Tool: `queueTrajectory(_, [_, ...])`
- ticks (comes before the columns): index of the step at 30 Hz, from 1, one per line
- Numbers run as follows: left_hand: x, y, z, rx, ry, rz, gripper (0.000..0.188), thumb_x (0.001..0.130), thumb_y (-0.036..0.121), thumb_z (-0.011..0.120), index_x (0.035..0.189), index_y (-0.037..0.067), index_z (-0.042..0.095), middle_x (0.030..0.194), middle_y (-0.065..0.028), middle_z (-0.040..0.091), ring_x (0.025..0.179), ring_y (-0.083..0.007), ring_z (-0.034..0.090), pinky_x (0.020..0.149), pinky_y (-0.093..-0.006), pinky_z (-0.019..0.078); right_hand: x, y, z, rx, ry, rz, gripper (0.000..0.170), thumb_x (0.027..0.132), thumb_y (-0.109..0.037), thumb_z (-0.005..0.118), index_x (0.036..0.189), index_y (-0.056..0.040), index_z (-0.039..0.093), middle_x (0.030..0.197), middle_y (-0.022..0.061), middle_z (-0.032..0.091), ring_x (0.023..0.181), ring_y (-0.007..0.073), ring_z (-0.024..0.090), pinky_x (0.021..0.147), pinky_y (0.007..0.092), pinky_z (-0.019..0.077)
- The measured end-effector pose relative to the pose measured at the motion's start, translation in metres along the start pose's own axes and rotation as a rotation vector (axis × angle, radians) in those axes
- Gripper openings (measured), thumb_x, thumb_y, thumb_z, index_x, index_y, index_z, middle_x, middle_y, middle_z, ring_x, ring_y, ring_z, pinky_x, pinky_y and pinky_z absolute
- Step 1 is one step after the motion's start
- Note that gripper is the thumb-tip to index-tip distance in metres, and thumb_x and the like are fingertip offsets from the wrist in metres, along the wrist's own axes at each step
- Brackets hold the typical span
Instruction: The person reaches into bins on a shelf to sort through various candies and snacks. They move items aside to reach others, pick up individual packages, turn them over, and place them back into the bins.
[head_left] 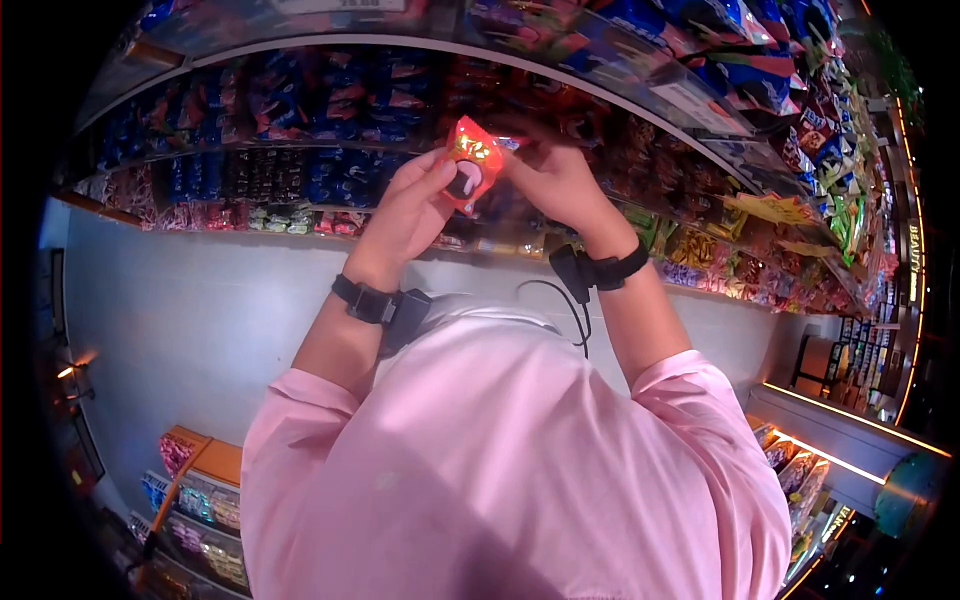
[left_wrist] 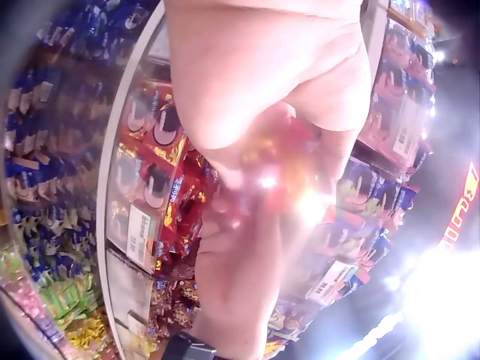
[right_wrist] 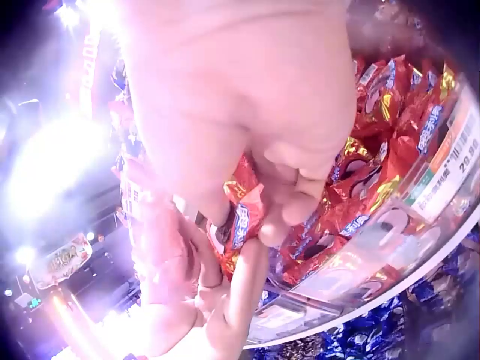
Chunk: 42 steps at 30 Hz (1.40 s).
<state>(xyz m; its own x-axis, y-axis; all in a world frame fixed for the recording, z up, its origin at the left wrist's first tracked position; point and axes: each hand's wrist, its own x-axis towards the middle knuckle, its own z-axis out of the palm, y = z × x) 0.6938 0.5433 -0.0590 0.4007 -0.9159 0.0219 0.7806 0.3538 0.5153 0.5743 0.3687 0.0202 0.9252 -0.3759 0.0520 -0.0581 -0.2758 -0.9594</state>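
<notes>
A small red packet (head_left: pixel 474 165) with gold print and a dark round picture is held up in front of the shelves. The left hand (head_left: pixel 415 205) pinches its left side, thumb on the front. At its upper right edge the right hand (head_left: pixel 562 190) has its fingertips, partly blurred in the head view. From the right wrist, the red packet (right_wrist: pixel 244 214) shows between both hands, with the right hand (right_wrist: pixel 247 97) above and the left hand (right_wrist: pixel 202 300) below. Glare blurs the packet in the left wrist view, where the left hand (left_wrist: pixel 262 67) covers part of it.
Clear bins of red packets (right_wrist: pixel 360 195) with price tags stand close behind the hands. Blue packets (head_left: pixel 290 110) fill shelves to the left, and more bags (head_left: pixel 740 60) are at upper right. Below the shelves is a pale surface (head_left: pixel 200 310). A black cable (head_left: pixel 575 310) hangs by the right wrist.
</notes>
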Motion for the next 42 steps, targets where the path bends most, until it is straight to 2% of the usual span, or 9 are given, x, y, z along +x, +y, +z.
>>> queueTrajectory(8, [-0.023, 0.007, -0.006, -0.146, 0.014, 0.08, 0.062, 0.103, 0.021, 0.069, 0.154, -0.006, 0.046, 0.161, -0.0224, 0.047, 0.152, -0.0365, 0.045, 0.128, -0.0485, 0.0364, 0.042, 0.006, -0.019, -0.208, 0.123, -0.091, 0.033, 0.099, -0.017, 0.075, 0.128, -0.0044, 0.069, 0.117, 0.0132, 0.076, 0.102, 0.0243, 0.076, 0.086, 0.0361, 0.0598])
queueTrajectory(11, [-0.032, 0.013, -0.009, -0.067, -0.041, 0.001, 0.064, 0.102, 0.023, 0.07, 0.154, -0.007, 0.047, 0.166, -0.0234, 0.041, 0.155, -0.0403, 0.04, 0.127, -0.0483, 0.0371, 0.074, 0.018, -0.014, -0.647, 0.256, -0.197, 0.035, 0.097, -0.022, 0.077, 0.124, -0.002, 0.069, 0.114, 0.0145, 0.075, 0.098, 0.0247, 0.074, 0.088, 0.0387, 0.058])
queueTrajectory(12, [-0.033, 0.013, -0.011, -0.055, -0.061, -0.015, 0.064, 0.103, 0.023, 0.07, 0.154, -0.008, 0.047, 0.165, -0.0228, 0.043, 0.151, -0.0354, 0.046, 0.125, -0.0453, 0.0394, 0.081, 0.014, -0.013, -0.863, 0.291, -0.354, 0.039, 0.096, -0.028, 0.078, 0.122, -0.0013, 0.069, 0.115, 0.0182, 0.074, 0.101, 0.0347, 0.072, 0.091, 0.0456, 0.0558])
queueTrajectory(19, [-0.045, 0.042, -0.03, 0.071, -0.078, -0.104, 0.068, 0.102, 0.029, 0.073, 0.151, -0.011, 0.049, 0.163, -0.0272, 0.044, 0.151, -0.037, 0.047, 0.124, -0.0447, 0.0398, 0.098, 0.019, 0.002, -0.959, 0.275, -0.401, 0.039, 0.09, -0.028, 0.078, 0.123, -0.0082, 0.073, 0.117, 0.0207, 0.072, 0.108, 0.0428, 0.068, 0.092, 0.0515, 0.0542])
queueTrajectory(23, [-0.045, 0.053, -0.054, 0.091, -0.06, -0.158, 0.069, 0.101, 0.029, 0.074, 0.152, -0.01, 0.048, 0.162, -0.0247, 0.046, 0.148, -0.0338, 0.051, 0.122, -0.0427, 0.043, 0.093, 0.012, 0.011, -0.85, 0.134, -0.362, 0.051, 0.088, -0.016, 0.075, 0.137, -0.0077, 0.064, 0.132, 0.024, 0.067, 0.127, 0.0447, 0.06, 0.107, 0.0503, 0.0482])
queueTrajectory(32, [-0.03, 0.069, -0.054, 0.061, -0.135, -0.234, 0.067, 0.102, 0.027, 0.073, 0.154, -0.007, 0.048, 0.161, -0.0215, 0.048, 0.143, -0.0292, 0.056, 0.118, -0.0405, 0.0466, 0.054, 0.009, 0.018, -0.804, 0.284, 0.012, 0.052, 0.088, -0.017, 0.077, 0.136, -0.0036, 0.062, 0.123, 0.0253, 0.069, 0.114, 0.0411, 0.069, 0.1, 0.0457, 0.0541])
queueTrajectory(35, [-0.02, 0.063, -0.049, 0.152, -0.146, -0.308, 0.066, 0.103, 0.026, 0.072, 0.156, -0.005, 0.047, 0.157, -0.0181, 0.054, 0.136, -0.0239, 0.062, 0.113, -0.0371, 0.0503, 0.044, -0.025, 0.027, -0.591, 0.349, 0.377, 0.053, 0.088, -0.016, 0.08, 0.135, -0.0014, 0.061, 0.118, 0.0197, 0.072, 0.107, 0.0299, 0.072, 0.098, 0.0402, 0.0555])
queueTrajectory(38, [-0.019, 0.055, -0.028, 0.232, -0.137, -0.287, 0.056, 0.104, 0.025, 0.071, 0.154, 0.004, 0.055, 0.128, -0.0046, 0.07, 0.11, -0.0105, 0.067, 0.091, -0.0277, 0.0554, 0.012, -0.012, 0.028, -0.162, 0.386, 0.022, 0.056, 0.087, -0.006, 0.081, 0.137, 0.0026, 0.058, 0.12, 0.0144, 0.071, 0.108, 0.0194, 0.069, 0.096, 0.0342, 0.0558])
queueTrajectory(42, [-0.013, 0.039, -0.013, 0.145, -0.111, -0.26, 0.053, 0.105, 0.024, 0.07, 0.151, 0.002, 0.056, 0.128, -0.0035, 0.07, 0.109, -0.0103, 0.067, 0.088, -0.027, 0.056, -0.011, -0.002, 0.035, 0.35, 0.238, 0.178, 0.056, 0.089, 0.009, 0.075, 0.139, 0.0052, 0.051, 0.127, 0.0138, 0.068, 0.112, 0.0165, 0.067, 0.095, 0.0298, 0.0557])
